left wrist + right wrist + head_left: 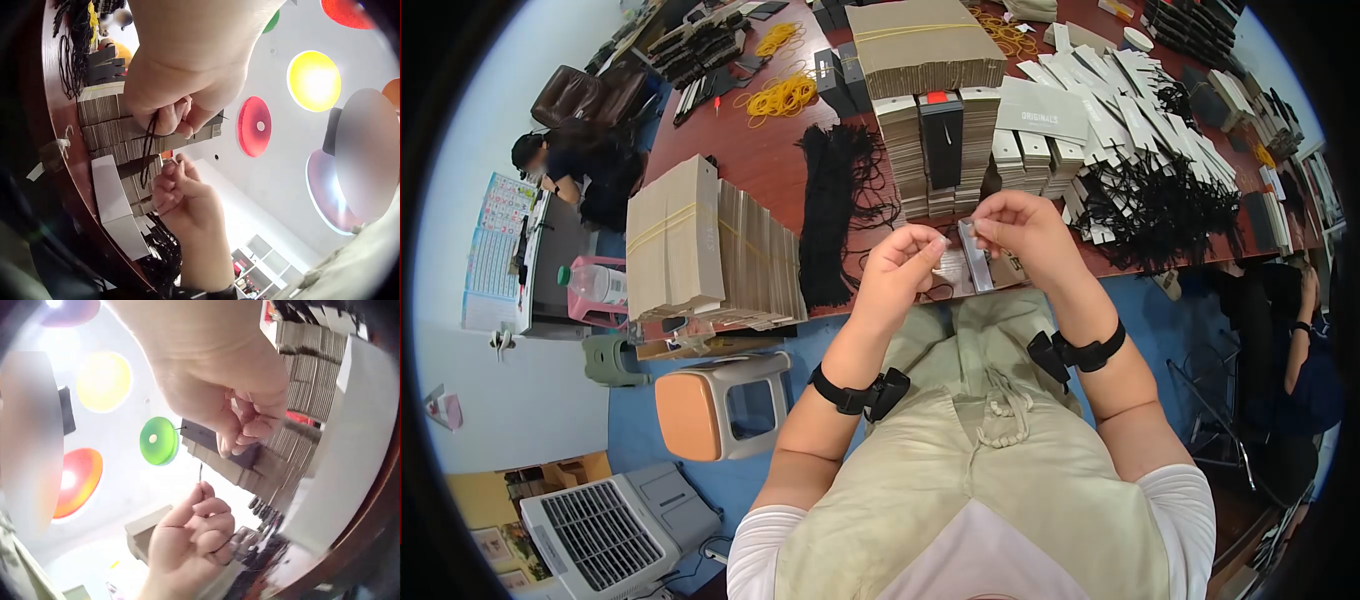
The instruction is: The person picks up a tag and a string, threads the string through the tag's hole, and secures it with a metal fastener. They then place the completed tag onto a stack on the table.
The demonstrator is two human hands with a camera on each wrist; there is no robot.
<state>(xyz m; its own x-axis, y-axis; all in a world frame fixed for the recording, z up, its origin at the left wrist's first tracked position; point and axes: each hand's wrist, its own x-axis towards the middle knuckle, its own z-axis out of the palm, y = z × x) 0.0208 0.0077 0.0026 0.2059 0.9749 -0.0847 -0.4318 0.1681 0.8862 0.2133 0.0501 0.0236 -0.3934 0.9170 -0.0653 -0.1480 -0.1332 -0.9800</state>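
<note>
My left hand (898, 268) pinches a thin black cord (148, 153) between thumb and forefinger. A loop of the cord hangs below the fingers in the left wrist view, and its short end stands up from the fingertips in the right wrist view. My right hand (1032, 232) is raised just across from it, fingers curled and fingertips together; I cannot tell whether it pinches anything. The two hands are apart, above the table's near edge. Beneath them stands a pale grey box-like piece (976, 262), its white side (109, 184) seen in the left wrist view.
Tall banded stacks of grey-brown card (675, 235) stand left, with another stack (925, 45) ahead. A bundle of black cords (828, 200) lies between them. White tags with black cords (1150, 200) pile up right. Yellow rubber bands (785, 98) lie farther back. Other people sit at both sides.
</note>
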